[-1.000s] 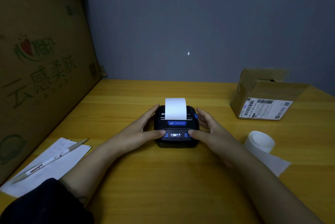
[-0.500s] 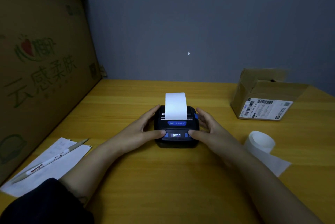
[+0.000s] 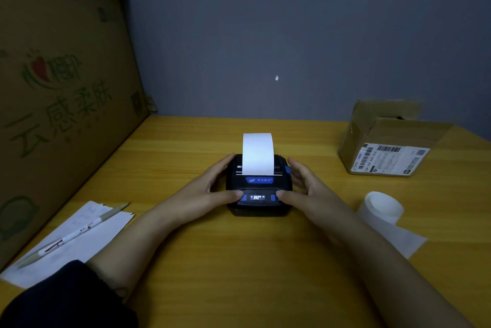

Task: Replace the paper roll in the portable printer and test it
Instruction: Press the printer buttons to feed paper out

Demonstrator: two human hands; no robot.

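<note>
A small black portable printer (image 3: 259, 184) with blue buttons and a lit display sits in the middle of the wooden table (image 3: 239, 261). A blank white paper strip (image 3: 257, 153) stands up out of its top slot. My left hand (image 3: 210, 189) holds the printer's left side, thumb on the left blue button. My right hand (image 3: 305, 189) cups the right side, thumb on the right blue button. A second white paper roll (image 3: 382, 208), partly unrolled, lies on the table to the right.
An open cardboard box (image 3: 385, 147) with a shipping label stands at the back right. Large cardboard cartons (image 3: 61, 94) line the left side. A sheet of paper (image 3: 79, 242) with a pen (image 3: 77, 232) on it lies at the front left. A grey wall is behind.
The white paper strip has fed further up out of the printer's slot. Both hands have stayed on the printer.
</note>
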